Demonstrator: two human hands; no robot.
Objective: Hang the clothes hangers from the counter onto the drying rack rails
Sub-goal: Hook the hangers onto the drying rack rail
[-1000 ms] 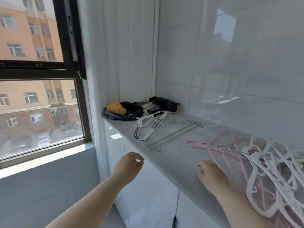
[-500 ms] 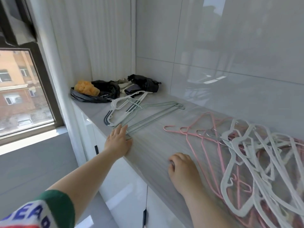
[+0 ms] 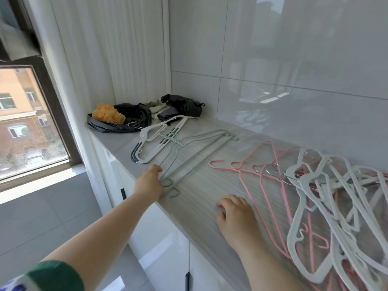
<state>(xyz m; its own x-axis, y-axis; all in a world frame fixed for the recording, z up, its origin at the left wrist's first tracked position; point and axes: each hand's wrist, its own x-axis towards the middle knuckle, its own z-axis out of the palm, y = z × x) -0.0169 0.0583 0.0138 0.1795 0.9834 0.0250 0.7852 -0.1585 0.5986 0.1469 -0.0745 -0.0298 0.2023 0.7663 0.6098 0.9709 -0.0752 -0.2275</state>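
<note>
Zero hung so far: pale green wire hangers (image 3: 197, 156), pink wire hangers (image 3: 261, 175) and white plastic hangers (image 3: 310, 177) all lie on the grey counter (image 3: 210, 196), left grip (image 3: 150, 183) touching the green ones (can't tell if clenched), right grip (image 3: 235, 215) resting loose, no drying rack visible.

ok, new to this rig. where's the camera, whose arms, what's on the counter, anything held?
No machine here: a person works with bare hands, and one wide camera on their head looks forward and down, so the arms are their own. On the counter lie green hangers, pink hangers, a tangled pile of white hangers, and a black bag at the far end. The left hand is at the near end of the green hangers; whether it grips them is unclear. The right hand rests on the counter, holding nothing.
</note>
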